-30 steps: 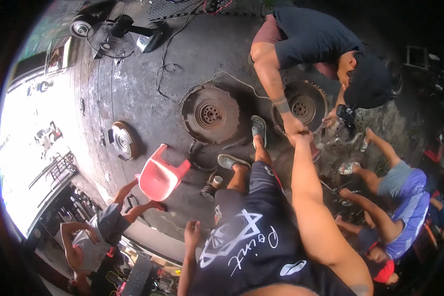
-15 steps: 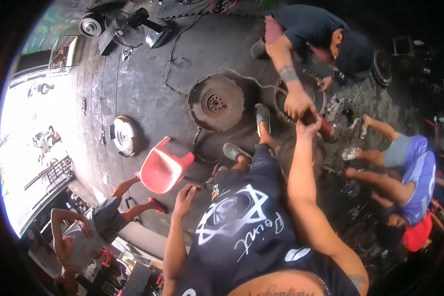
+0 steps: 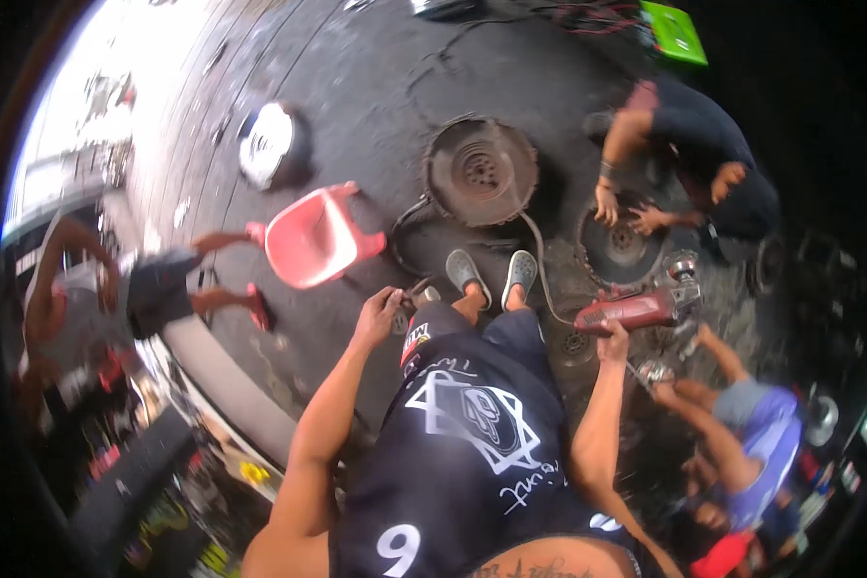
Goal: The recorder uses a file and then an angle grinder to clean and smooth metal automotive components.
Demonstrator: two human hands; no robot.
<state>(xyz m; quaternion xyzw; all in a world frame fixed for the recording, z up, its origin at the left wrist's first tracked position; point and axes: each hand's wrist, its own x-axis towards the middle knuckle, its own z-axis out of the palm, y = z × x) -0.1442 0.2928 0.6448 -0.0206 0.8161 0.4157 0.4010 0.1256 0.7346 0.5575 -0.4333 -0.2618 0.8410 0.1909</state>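
Observation:
A red angle grinder with a metal cup attachment is gripped at its body by my right hand. Its cord runs toward the round rusty plate on the floor. My left hand has curled fingers beside my left thigh, close to a small metal part; whatever it holds, if anything, is unclear. Ahead on the right, a crouching co-worker has both hands over a second round plate. My clogs stand on the dark floor below the first plate.
A pink plastic chair stands to my left, near a person in grey and a round metal piece. A green case lies at the far right. Another person in purple is low at my right.
The grinder has passed from the co-worker's hand into mine and moved nearer me. The co-worker's hands have drawn back to the plate. My left hand has risen, and my view has shifted.

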